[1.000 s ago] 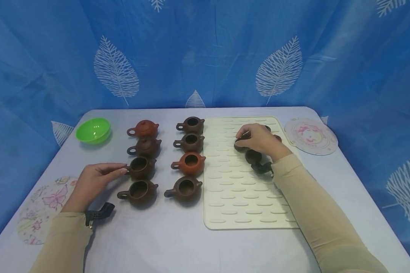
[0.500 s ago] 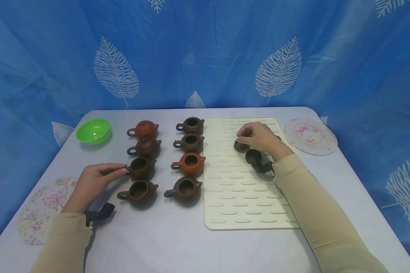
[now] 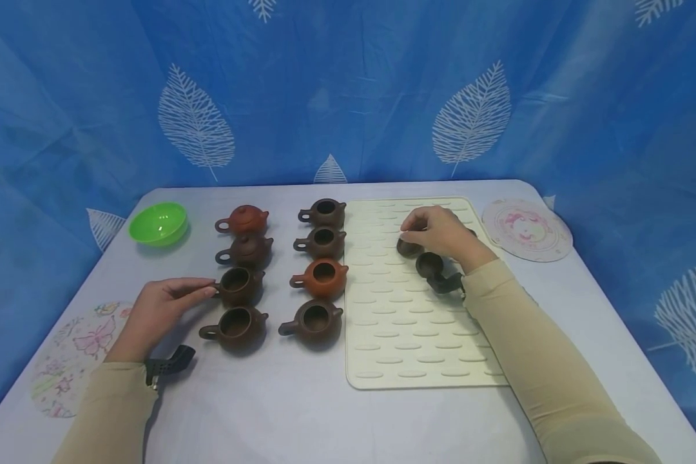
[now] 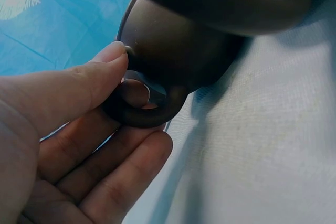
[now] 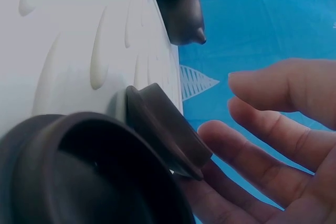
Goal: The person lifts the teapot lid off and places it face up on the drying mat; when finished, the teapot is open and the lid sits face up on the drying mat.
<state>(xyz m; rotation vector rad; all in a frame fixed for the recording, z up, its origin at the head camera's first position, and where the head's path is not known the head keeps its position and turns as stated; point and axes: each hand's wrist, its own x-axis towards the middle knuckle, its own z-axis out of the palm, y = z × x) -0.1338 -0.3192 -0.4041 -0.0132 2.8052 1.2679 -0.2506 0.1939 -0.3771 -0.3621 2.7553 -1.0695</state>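
My left hand (image 3: 162,306) pinches the handle (image 4: 152,116) of a lidless brown teapot (image 3: 240,291) between thumb and fingers. That pot stands third from the back in the left column. On the cream mat, my right hand (image 3: 441,235) hovers at a small dark teapot lid (image 3: 408,249). In the right wrist view, this lid (image 5: 168,129) is tilted, and the lower fingers are right at its edge. Thumb and forefinger are apart from it. A second lid (image 3: 429,265) lies nearer, hollow side up. Another small dark piece (image 3: 472,233) is mostly hidden behind the right hand.
Lidded teapots, one reddish (image 3: 245,220) and one brown (image 3: 248,250), stand at the left column's back. A second column of lidless teapots, including an orange one (image 3: 323,279), borders the mat (image 3: 394,348). A green bowl (image 3: 158,225) and patterned round mats (image 3: 526,231) lie outward.
The right hand's fingertips have come up slightly off the dark lid, uncovering more of it. The left hand has kept its hold on the teapot handle.
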